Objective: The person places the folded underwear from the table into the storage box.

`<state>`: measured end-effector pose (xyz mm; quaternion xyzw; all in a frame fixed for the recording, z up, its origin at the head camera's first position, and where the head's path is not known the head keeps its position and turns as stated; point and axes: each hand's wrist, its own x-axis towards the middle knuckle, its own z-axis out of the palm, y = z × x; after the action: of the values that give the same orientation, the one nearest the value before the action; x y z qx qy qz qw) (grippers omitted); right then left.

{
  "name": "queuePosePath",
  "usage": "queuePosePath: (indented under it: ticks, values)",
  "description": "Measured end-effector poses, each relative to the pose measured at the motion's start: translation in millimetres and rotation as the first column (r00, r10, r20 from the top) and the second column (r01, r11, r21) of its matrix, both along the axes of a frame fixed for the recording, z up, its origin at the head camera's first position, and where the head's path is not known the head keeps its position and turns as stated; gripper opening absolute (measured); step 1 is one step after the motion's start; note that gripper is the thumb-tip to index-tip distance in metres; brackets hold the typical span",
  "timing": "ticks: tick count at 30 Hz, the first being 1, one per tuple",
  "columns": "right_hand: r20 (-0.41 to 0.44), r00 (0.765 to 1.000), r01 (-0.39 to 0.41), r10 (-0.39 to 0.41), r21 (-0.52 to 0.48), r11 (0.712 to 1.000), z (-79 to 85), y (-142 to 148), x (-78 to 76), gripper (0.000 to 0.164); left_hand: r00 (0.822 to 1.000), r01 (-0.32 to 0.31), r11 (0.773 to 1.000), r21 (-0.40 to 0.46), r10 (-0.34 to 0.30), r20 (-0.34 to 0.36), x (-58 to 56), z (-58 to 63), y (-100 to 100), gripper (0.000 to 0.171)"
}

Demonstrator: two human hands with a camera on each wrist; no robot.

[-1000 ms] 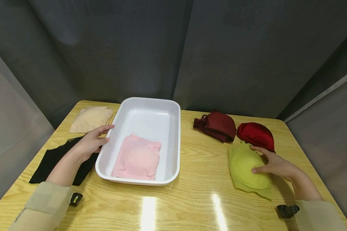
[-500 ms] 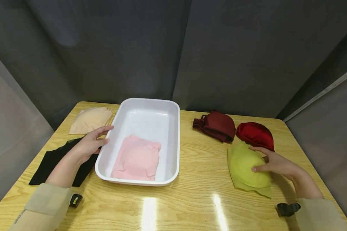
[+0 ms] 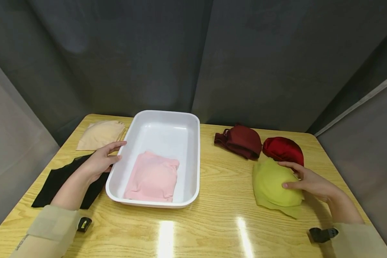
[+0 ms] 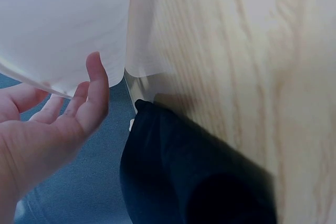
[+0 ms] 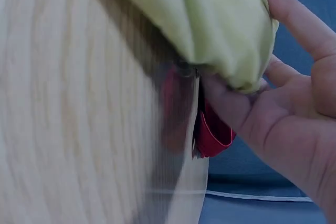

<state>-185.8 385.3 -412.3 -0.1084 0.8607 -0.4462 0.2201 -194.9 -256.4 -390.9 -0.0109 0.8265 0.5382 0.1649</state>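
Observation:
In the head view, my left hand (image 3: 100,163) touches the left rim of a white plastic tray (image 3: 193,195), its fingers loosely bent along the outside wall. A folded pink bra (image 3: 153,177) lies in the near part of the tray. My right hand (image 3: 313,184) holds a yellow bra (image 3: 274,184) by its right side, thumb on top and fingers tucked beneath. In the right wrist view, the yellow bra (image 5: 226,24) is partly lifted from the table at the held side. A shiny red bra (image 3: 284,150) lies just behind it.
A maroon bra (image 3: 243,141) sits at the back, left of the red one. Left of the tray lie a beige bra (image 3: 101,134) and a black garment (image 3: 62,182), partly under my left forearm. Dark curtains (image 3: 142,57) stand behind the wooden table (image 3: 213,222).
The right hand's hold on the yellow bra has become closer, and the bra's near edge has risen and shifted slightly. The left hand and tray stay in place.

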Motion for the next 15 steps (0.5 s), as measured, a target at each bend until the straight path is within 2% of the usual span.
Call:
queuePosePath:
  ticks: [6,15]
  values:
    - [0.017,1.000,0.008,-0.006,-0.121,0.993,-1.9,0.4,1.6,0.069,1.000,-0.005,1.000,-0.004,0.005,0.004,-1.0,-1.2,-0.1,0.054]
    - [0.021,0.999,0.036,-0.031,-0.297,0.954,-0.3,-2.2,2.9,0.060,1.000,-0.004,1.000,0.004,0.004,0.009,-0.5,0.7,0.9,0.054]
